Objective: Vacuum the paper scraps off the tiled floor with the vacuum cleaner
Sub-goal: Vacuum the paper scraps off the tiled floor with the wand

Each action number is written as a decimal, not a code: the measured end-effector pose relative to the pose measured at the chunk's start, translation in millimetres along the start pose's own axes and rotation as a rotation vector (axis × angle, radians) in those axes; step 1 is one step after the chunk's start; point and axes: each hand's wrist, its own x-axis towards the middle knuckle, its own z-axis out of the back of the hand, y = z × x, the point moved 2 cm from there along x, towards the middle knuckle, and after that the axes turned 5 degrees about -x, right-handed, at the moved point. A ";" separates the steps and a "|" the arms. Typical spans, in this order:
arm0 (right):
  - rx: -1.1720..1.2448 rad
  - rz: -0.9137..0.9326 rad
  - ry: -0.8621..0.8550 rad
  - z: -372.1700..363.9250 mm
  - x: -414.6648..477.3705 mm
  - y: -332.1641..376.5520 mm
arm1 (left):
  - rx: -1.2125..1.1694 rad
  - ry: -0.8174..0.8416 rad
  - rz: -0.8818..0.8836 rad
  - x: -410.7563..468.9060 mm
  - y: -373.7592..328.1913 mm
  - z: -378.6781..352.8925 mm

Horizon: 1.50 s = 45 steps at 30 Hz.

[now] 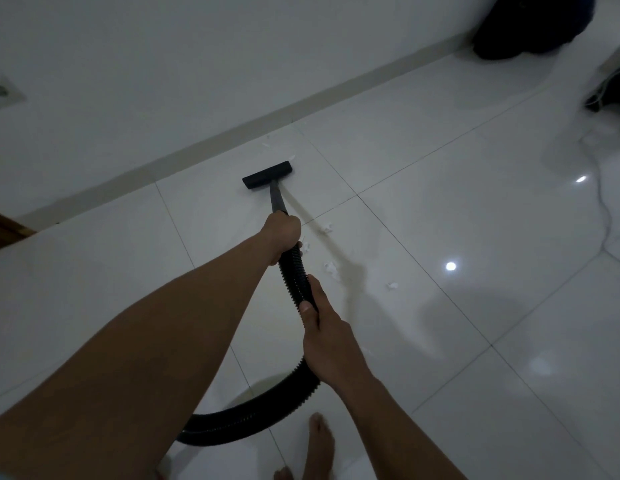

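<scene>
Left grip point(282, 233) clamped the wand point(277, 199), right grip point(322, 327) the hose point(294, 275) behind it. Wand ran ahead to the floor head point(268, 174). The paper scraps point(331, 266) lay right of both grips; more beyond the head.

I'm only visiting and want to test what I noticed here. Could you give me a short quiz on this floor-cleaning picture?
1. True or false: the left hand grips nearer the brush head than the right hand does.
2. Where do the paper scraps lie? A) in a dustpan; B) on the tiles right of the hands, with more near the wall beyond the brush head; C) on top of the brush head.
3. Fill in: the right hand grips the ribbed black ____.
Key: 1 true; 2 B; 3 hose.
</scene>
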 end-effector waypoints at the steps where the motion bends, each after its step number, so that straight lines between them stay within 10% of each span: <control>1: 0.004 -0.005 -0.004 -0.4 -6.5 -2.4 | 0.000 0.004 0.005 -5.6 3.5 -1.8; 45: -0.002 -0.006 0.024 40.6 -193.1 -124.8 | 0.012 -0.016 0.034 -154.9 143.1 -92.4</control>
